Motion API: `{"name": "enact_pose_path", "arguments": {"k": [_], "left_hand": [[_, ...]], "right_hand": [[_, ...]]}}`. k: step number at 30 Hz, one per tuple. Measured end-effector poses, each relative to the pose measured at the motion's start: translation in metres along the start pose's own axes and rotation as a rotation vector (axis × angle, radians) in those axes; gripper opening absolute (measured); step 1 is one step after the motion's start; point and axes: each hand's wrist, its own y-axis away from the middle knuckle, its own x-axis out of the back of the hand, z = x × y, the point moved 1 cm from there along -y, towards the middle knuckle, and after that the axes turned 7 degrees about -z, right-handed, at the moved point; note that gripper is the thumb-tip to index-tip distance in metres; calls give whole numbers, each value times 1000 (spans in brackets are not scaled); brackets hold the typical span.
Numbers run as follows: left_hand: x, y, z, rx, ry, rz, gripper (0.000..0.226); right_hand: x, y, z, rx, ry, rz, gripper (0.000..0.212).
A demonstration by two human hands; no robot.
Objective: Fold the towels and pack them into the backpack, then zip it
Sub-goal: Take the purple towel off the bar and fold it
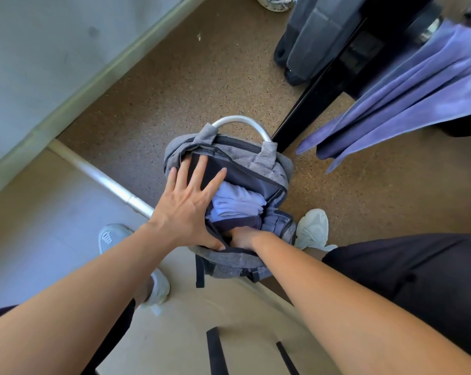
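The right hand (243, 236) hides its fingers inside the backpack (266, 163)

Backpack (272, 163) mouth full of towels (237, 201)

Towels (237, 203) in backpack (268, 163); another towel (418, 85) behind, right, perhaps hanging.

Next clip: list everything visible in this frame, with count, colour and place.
backpack: one, grey, unzipped, floor between the feet
folded towels: one stack, pale blue, inside backpack
hanging towels: count unclear, purple, draped upper right
metal tube: one, silver, floor at left
curved bar: one, silver, behind backpack
dark bag: one, black, top right
other shoe: one, pale, top edge
shoes: two, white, flanking backpack
left hand: one, flat on backpack's dark lining
right hand: one, reaching inside, fingers hidden
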Motion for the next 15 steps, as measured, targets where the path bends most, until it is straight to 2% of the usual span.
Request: {"name": "enact_pose_path", "arguments": {"k": [8,15], "left_hand": [[10,-6,6,16,-4,23,155],[25,-9,12,51,10,3,126]], "right_hand": [[28,40,6,119,-164,218,29],[70,139,7,232,-251,433,37]]}}
